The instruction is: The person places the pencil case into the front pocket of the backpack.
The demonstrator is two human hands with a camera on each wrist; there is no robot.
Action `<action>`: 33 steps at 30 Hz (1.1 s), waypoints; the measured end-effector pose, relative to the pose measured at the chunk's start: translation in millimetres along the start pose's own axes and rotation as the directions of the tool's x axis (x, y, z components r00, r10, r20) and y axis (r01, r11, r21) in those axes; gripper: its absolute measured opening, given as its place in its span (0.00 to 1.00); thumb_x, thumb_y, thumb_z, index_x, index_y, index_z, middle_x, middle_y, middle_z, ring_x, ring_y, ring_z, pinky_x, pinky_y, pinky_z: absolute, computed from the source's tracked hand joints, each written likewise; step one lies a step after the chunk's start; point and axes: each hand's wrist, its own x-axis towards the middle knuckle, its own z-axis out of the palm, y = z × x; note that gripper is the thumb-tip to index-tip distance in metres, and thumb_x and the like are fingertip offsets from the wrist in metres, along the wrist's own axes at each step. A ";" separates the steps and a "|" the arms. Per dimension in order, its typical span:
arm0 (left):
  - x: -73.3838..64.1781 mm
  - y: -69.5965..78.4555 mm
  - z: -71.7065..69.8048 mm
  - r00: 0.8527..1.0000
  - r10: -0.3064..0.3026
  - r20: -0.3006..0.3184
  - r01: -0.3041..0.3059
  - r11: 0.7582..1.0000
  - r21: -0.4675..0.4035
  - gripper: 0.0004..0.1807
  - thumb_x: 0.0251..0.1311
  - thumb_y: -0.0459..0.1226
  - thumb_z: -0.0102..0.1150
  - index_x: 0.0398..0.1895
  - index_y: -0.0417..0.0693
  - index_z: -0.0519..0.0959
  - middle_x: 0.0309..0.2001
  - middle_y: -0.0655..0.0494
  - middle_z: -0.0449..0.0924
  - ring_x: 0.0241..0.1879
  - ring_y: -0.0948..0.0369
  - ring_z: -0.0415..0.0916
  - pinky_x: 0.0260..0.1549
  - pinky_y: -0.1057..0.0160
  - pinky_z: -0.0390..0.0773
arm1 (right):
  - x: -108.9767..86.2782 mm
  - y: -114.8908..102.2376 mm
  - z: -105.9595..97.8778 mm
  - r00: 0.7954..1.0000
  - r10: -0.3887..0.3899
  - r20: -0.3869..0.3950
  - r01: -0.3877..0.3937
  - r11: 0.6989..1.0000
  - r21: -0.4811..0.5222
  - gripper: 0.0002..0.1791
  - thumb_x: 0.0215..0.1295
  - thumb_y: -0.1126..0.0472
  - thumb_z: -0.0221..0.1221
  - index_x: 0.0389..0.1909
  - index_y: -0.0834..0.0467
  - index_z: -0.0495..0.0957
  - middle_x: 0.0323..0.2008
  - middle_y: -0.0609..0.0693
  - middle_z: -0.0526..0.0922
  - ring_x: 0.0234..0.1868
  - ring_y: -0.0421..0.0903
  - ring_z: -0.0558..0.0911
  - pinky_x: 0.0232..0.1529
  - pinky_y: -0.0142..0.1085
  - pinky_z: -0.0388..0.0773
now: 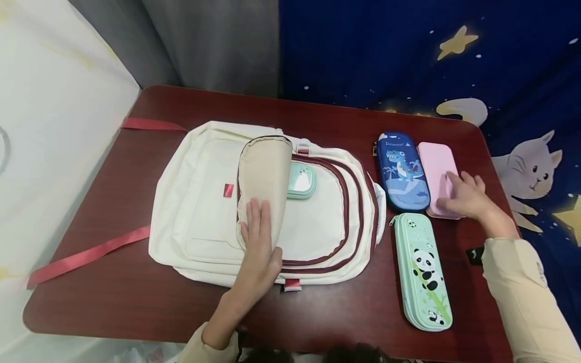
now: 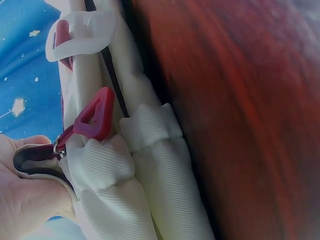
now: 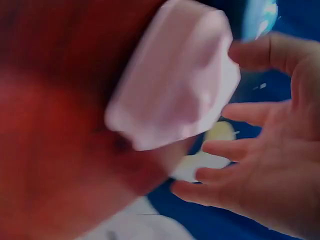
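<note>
A cream backpack (image 1: 209, 212) with dark red zip trim lies flat on the table. My left hand (image 1: 258, 247) holds its folded-back front pocket flap (image 1: 268, 176); in the left wrist view, the zip-edged fabric sits between thumb and fingers, beside a red zip pull (image 2: 97, 115). Partly covered by the flap, a mint-green case (image 1: 302, 181) lies in the pocket. My right hand (image 1: 467, 196) is over a pink pencil case (image 1: 438, 161), fingers spread. In the right wrist view, thumb and fingers are extended beside the blurred pink case; contact is hard to tell.
A blue dinosaur pencil case (image 1: 404, 171) lies left of the pink one. Nearer the front is a green panda pencil case (image 1: 424, 272). Red straps (image 1: 91, 254) trail left across the dark red table (image 1: 113, 292). A curtain (image 1: 363, 50) hangs behind.
</note>
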 end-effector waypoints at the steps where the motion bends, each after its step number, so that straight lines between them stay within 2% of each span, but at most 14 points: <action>1: 0.5 -0.2 -0.6 1.000 0.000 -0.001 0.000 1.000 0.004 0.48 0.45 0.20 0.45 0.72 0.36 0.38 0.72 0.44 0.24 0.70 0.51 0.20 0.60 0.43 0.24 | -1.1 4.8 2.0 0.999 0.022 0.039 -0.022 1.000 0.018 0.50 0.56 0.54 0.58 0.68 0.74 0.38 0.62 0.82 0.38 0.62 0.78 0.35 0.55 0.70 0.38; 3: 1.6 -0.4 -1.6 1.000 0.000 0.001 0.000 1.000 0.011 0.48 0.45 0.20 0.45 0.72 0.37 0.38 0.72 0.45 0.24 0.70 0.52 0.20 0.61 0.43 0.24 | -2.8 10.3 5.9 0.994 0.041 0.101 -0.047 0.997 0.062 0.54 0.56 0.51 0.58 0.68 0.72 0.33 0.63 0.81 0.33 0.63 0.77 0.36 0.56 0.69 0.39; 6: 3.0 -0.8 -3.9 1.000 0.002 0.001 -0.002 1.000 0.019 0.48 0.45 0.21 0.45 0.72 0.37 0.38 0.72 0.45 0.24 0.70 0.52 0.20 0.61 0.44 0.24 | -3.2 11.5 9.7 0.991 0.042 0.125 -0.056 0.993 0.107 0.59 0.56 0.46 0.59 0.69 0.68 0.27 0.65 0.78 0.27 0.64 0.74 0.36 0.55 0.69 0.44; 11: 5.5 -1.5 -8.9 1.000 0.005 -0.020 -0.004 1.000 0.013 0.48 0.44 0.20 0.45 0.72 0.36 0.38 0.72 0.45 0.25 0.70 0.52 0.20 0.61 0.44 0.24 | 3.9 7.1 15.7 0.998 0.030 0.060 -0.036 0.994 0.099 0.62 0.53 0.41 0.60 0.70 0.64 0.25 0.66 0.74 0.23 0.63 0.77 0.39 0.54 0.70 0.47; 15: 7.8 -2.3 -9.4 1.000 0.005 -0.022 -0.004 1.000 0.013 0.48 0.44 0.21 0.45 0.72 0.36 0.38 0.72 0.45 0.25 0.70 0.52 0.20 0.61 0.44 0.24 | 6.4 6.9 21.5 0.999 0.043 -0.018 -0.041 0.996 0.077 0.61 0.55 0.40 0.58 0.70 0.64 0.26 0.66 0.74 0.25 0.60 0.80 0.44 0.52 0.70 0.50; 19: 8.4 -2.9 -7.1 1.000 0.007 -0.021 -0.006 1.000 0.012 0.48 0.45 0.21 0.45 0.72 0.37 0.39 0.72 0.45 0.25 0.70 0.52 0.20 0.61 0.44 0.24 | 4.2 9.1 25.2 0.997 0.054 -0.063 -0.050 0.996 0.074 0.59 0.56 0.40 0.57 0.70 0.64 0.28 0.66 0.75 0.27 0.57 0.81 0.47 0.51 0.70 0.52; 33: -1.3 -4.9 2.2 1.000 -0.015 -0.004 0.015 1.000 0.016 0.48 0.46 0.21 0.46 0.72 0.37 0.38 0.72 0.45 0.25 0.70 0.51 0.20 0.61 0.43 0.25 | -4.9 18.6 39.5 0.996 0.079 -0.044 -0.076 0.995 0.066 0.59 0.57 0.41 0.57 0.70 0.62 0.25 0.66 0.74 0.23 0.56 0.84 0.46 0.49 0.72 0.51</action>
